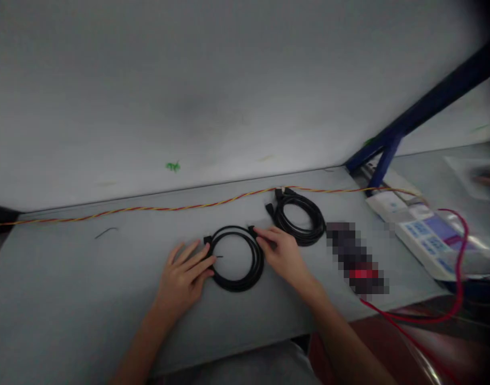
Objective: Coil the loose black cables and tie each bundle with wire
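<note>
A black cable [237, 287] lies coiled in a ring on the grey tabletop, with one black plug at its upper left and another at its upper right. My left hand [184, 275] rests at the coil's left side, fingers spread, the tips touching the cable. A short thin dark tie end pokes into the ring beside those fingertips. My right hand [282, 254] pinches the cable by the upper-right plug between thumb and forefinger. Just beyond it sits a second coiled black cable [315, 235], its connectors pointing toward the wall.
A twisted red-yellow wire [180, 207] runs along the back of the table. To the right lie a pixelated dark item [357, 259] with a red cord [460, 267] near it, and a white labelled box [425, 240]. A blue metal frame [383, 160] stands behind. A thin dark tie [106, 231] lies left.
</note>
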A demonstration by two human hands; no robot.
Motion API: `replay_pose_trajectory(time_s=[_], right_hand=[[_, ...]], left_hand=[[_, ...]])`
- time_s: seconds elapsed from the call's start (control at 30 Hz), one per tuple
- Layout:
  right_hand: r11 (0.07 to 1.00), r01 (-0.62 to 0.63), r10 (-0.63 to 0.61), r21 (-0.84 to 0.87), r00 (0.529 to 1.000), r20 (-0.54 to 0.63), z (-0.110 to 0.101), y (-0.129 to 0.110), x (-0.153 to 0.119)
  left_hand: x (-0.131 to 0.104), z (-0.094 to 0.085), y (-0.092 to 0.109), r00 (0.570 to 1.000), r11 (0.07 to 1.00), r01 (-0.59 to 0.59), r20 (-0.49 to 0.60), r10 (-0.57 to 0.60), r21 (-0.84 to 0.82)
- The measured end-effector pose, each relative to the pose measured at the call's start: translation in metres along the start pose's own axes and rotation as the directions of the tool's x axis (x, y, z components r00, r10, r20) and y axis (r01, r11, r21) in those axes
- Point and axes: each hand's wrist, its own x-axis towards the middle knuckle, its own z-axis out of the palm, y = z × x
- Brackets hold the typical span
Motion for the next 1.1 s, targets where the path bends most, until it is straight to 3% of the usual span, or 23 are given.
replay_pose_trajectory(time_s=[0.2,0.4,0.47,0.57,0.67,0.97,1.1], right_hand=[[0.995,0.039,-0.053,-0.087,0.986,-0.159,0.016,-0.016,-0.006],[0.963,0.120,-0.168,-0.243,0.968,-0.188,0.031,-0.051,-0.018],[0.947,0.186,-0.227,-0.262,0.965,-0.134,0.031,-0.058,-0.015],[0.916,0.349,-0.332,-0.195,0.936,0.119,0.034,-0.060,-0.007],[0.913,0.395,-0.349,-0.096,0.883,0.315,0.041,-0.056,-0.001],[0.885,0.343,-0.210,-0.314,0.897,0.388,0.059,-0.059,0.004],[0.933,0.311,-0.227,-0.182,0.899,0.374,0.057,-0.057,0.009]], left_hand=[[0.000,0.001,0.002,1.000,0.999,0.006,0.003,-0.006,0.033],[0.001,-0.003,0.008,1.000,0.998,0.020,0.011,-0.021,0.052],[0.002,-0.004,0.010,1.000,0.997,0.017,0.017,-0.018,0.076],[0.004,-0.006,0.011,1.000,0.996,0.008,0.011,-0.009,0.088],[0.004,-0.007,0.012,1.000,0.997,0.007,-0.007,-0.006,0.078],[0.006,-0.010,0.012,1.000,0.997,0.010,0.017,-0.011,0.077],[0.005,-0.009,0.010,1.000,0.999,0.003,0.019,-0.004,0.053]])
